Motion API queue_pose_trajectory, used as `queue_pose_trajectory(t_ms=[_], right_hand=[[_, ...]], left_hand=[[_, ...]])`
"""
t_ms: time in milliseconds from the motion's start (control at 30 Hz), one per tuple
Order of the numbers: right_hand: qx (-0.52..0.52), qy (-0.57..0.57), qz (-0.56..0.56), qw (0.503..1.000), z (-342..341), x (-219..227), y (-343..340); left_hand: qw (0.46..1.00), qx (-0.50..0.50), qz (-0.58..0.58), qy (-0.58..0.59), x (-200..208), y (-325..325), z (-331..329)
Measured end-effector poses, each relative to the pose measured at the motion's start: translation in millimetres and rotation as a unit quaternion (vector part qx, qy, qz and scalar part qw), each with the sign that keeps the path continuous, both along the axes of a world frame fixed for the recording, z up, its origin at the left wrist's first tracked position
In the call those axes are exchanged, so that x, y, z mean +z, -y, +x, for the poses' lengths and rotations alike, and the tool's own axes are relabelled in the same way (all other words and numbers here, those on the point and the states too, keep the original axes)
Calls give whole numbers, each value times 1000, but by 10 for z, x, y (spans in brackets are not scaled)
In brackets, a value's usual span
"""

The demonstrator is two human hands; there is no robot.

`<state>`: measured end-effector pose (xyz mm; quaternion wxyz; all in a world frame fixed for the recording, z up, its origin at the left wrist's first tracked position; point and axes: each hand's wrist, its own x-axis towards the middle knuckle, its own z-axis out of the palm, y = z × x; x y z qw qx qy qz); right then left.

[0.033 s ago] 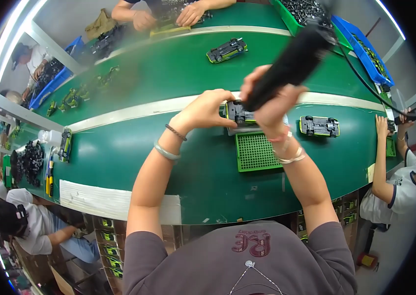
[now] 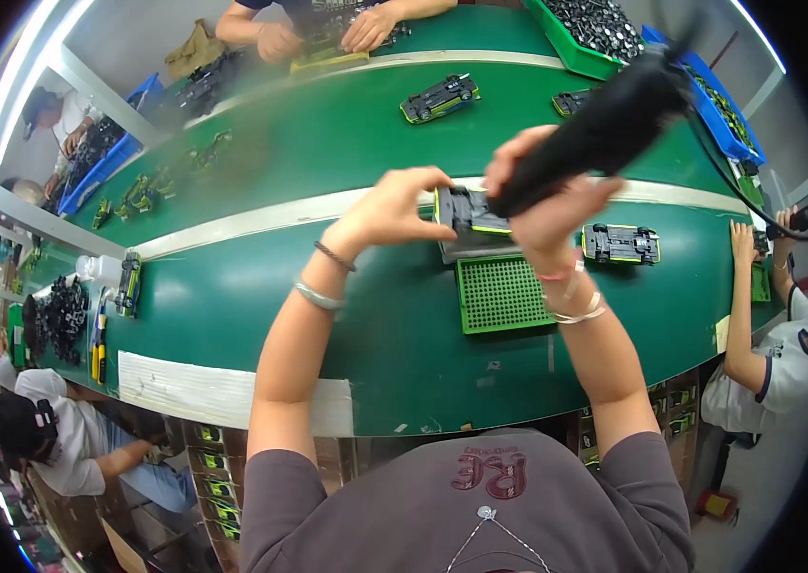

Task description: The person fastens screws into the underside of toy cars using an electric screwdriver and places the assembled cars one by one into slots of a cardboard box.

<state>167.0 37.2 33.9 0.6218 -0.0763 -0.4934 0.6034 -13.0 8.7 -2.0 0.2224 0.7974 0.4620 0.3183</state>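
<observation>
My left hand (image 2: 394, 212) is closed on the end of an upside-down toy car (image 2: 467, 204) with green edges and a dark underside. This car rests in a grey holder (image 2: 482, 246) just behind a green perforated tray (image 2: 504, 298). In my right hand (image 2: 552, 215) is a black, corded electric screwdriver (image 2: 600, 134), tilted and blurred by motion. Its lower end sits over the right part of the car; whether the tip touches is hidden. To the right of my right hand lies another upturned toy car (image 2: 620, 244).
Across the white strip lie upturned cars (image 2: 440, 98) (image 2: 571, 101). Green bin (image 2: 605, 65) and blue bin (image 2: 724, 119) of parts stand far right. Pliers-like tools (image 2: 98, 349) and black parts (image 2: 58, 320) lie left. A co-worker's hands (image 2: 366, 31) work opposite; others sit at both sides.
My right hand and the screwdriver have shifted a little to the right, uncovering a car behind them. My left hand stays on the car's end.
</observation>
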Motion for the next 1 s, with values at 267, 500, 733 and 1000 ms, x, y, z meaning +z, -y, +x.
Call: queue_pose_trajectory(t_ms=[267,500,733,1000], right_hand=[[-177,137,-43,974,1552,-337,313],[-231,144,-54,961,1777,-643,408],[-229,128,-65,963,1812,-653,399],[-213,126,-49,968,1772,-689,419]], left_hand=[[984,173,17,-42,709,60,-1027],[908,177,-90,-368,153,-598,-1013],[976,62,48,-203,305,-1172,63],[971,24,93,-219,-177,-1814,1084]])
